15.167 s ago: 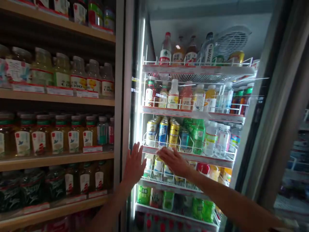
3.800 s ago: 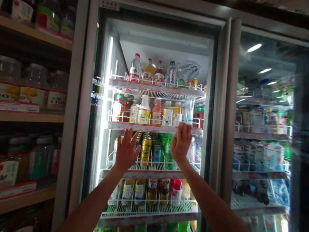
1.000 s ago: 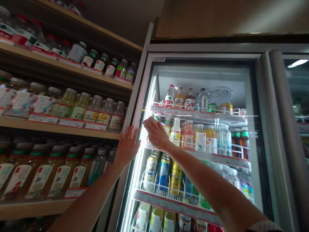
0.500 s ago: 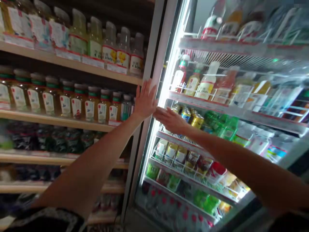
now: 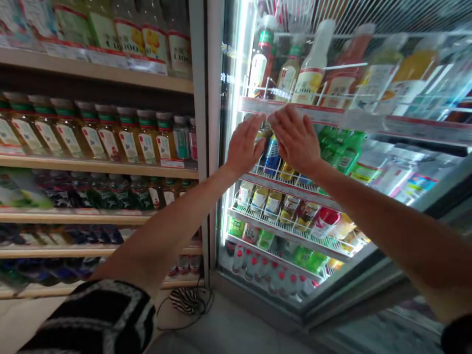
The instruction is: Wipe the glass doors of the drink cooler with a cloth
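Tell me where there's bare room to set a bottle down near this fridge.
Only the floor is bare, between the foot of the fridge door and the cable bundle. The wooden shelves and fridge racks are packed tight. The left hand and right hand lie on that door.

Dim store; wooden shelves (image 5: 92,166) at left sit murky. Vertical strip light (image 5: 240,59) at centre blows out white. Glare hazes glass door (image 5: 387,162) at upper right. Edges smeared, bowed.

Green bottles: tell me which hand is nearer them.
Right. The right hand is just left of the green bottles; the left hand lies farther left, beyond the right one.
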Demonstrator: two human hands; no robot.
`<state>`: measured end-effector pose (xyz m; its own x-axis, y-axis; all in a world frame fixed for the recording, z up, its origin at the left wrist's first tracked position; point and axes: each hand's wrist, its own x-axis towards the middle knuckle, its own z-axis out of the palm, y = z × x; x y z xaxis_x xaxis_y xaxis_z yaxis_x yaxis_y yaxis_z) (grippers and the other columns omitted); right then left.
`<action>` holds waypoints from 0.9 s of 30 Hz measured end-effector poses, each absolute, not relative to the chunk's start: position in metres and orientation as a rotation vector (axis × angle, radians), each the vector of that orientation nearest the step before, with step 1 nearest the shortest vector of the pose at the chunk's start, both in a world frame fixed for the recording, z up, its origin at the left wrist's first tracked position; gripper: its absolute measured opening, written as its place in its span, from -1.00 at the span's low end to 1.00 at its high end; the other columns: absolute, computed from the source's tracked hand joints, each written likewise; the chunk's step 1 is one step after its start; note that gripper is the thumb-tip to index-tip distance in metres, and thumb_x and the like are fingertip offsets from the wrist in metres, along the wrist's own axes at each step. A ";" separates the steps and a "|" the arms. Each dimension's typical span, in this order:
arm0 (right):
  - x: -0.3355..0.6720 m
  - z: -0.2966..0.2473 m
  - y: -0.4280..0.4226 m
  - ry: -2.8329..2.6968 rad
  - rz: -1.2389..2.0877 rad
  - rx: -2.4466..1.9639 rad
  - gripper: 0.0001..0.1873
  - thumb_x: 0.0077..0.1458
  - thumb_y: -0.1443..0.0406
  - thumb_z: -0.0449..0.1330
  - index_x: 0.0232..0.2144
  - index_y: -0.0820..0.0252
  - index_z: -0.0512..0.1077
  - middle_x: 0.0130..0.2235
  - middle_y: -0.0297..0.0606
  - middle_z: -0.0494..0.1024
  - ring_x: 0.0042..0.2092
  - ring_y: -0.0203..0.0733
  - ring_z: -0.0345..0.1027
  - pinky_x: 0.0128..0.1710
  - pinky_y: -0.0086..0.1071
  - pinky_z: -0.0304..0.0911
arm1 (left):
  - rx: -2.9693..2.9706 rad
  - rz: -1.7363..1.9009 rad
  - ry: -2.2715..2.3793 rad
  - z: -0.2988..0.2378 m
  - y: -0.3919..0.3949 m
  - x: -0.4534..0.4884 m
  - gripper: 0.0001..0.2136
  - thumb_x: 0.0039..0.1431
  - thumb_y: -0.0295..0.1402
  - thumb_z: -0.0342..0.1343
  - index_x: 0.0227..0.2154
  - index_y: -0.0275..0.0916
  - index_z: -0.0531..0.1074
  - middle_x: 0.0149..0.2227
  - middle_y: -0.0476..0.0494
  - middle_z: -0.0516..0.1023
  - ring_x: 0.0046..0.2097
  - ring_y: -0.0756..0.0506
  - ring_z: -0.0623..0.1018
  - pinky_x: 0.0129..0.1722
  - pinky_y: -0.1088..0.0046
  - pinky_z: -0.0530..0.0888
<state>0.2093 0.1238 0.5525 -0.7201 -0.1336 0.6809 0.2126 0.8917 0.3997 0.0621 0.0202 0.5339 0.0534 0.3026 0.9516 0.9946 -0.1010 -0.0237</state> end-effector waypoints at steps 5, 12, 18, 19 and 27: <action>0.235 0.581 0.132 -2.180 -0.539 -0.195 -0.59 0.20 0.23 -0.08 0.06 0.24 0.27 0.33 -0.21 -0.03 0.35 -0.14 -0.29 0.31 0.00 -0.28 | -1.394 -1.457 -1.257 0.534 0.073 0.137 -0.57 0.30 -0.22 -0.34 0.11 -0.34 0.09 0.08 -0.32 0.31 0.15 -0.04 0.31 0.16 0.33 0.27; 0.372 0.609 0.186 -1.845 -0.835 -0.320 -0.49 0.18 0.09 -0.07 0.11 0.15 0.28 0.28 -0.18 0.11 0.33 0.00 -0.17 0.27 0.10 -0.37 | -1.097 -1.362 -1.330 0.573 0.098 0.138 -0.62 0.22 -0.20 -0.13 -0.03 -0.35 0.29 0.10 -0.39 0.31 0.20 -0.22 0.23 0.20 0.06 0.16; 0.439 0.600 0.232 -1.643 -0.872 -0.443 -0.41 0.21 0.12 -0.09 0.24 0.18 0.08 0.31 -0.08 0.01 0.33 0.06 -0.20 0.27 0.05 -0.21 | -1.081 -1.269 -1.338 0.585 0.112 0.147 -0.52 0.26 -0.34 -0.30 0.22 -0.37 0.03 0.26 -0.34 0.10 0.33 -0.16 -0.04 0.28 0.04 -0.01; 0.438 0.594 0.236 -1.655 -0.883 -0.448 -0.41 0.20 0.13 -0.07 0.24 0.20 0.08 0.30 -0.05 0.04 0.33 0.08 -0.19 0.25 0.09 -0.17 | -1.168 -1.179 -1.305 0.579 0.122 0.166 -0.53 0.27 -0.34 -0.29 0.23 -0.30 0.01 0.27 -0.27 0.11 0.33 -0.13 -0.05 0.28 0.07 0.00; 0.427 0.580 0.238 -1.596 -0.894 -0.454 -0.43 0.18 0.26 -0.02 0.24 0.07 0.05 0.28 -0.19 0.13 0.32 -0.06 -0.11 0.26 0.00 -0.15 | -1.172 -0.921 -1.160 0.553 0.132 0.183 -0.45 0.28 -0.33 -0.21 0.29 -0.14 -0.24 0.26 -0.16 0.13 0.32 -0.08 0.00 0.30 0.15 0.02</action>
